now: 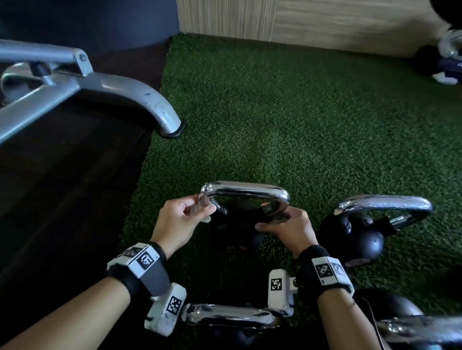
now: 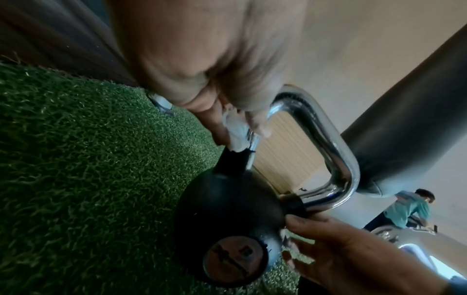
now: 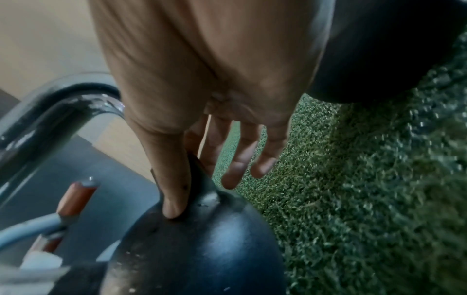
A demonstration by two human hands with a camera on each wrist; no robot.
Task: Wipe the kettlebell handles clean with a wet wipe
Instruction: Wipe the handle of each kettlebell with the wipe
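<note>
A black kettlebell with a chrome handle stands on green turf at the centre of the head view. My left hand pinches a white wet wipe round the handle's left leg, just above the black base. My right hand holds the black base of the right leg. In the right wrist view its thumb presses that base on the kettlebell, the index finger lies behind it, and the other fingers hang loose over the turf.
A second kettlebell stands close on the right, and two more sit near my forearms. A grey metal bench frame stands on the dark floor to the left. A person's shoes show at the far right by the wood wall.
</note>
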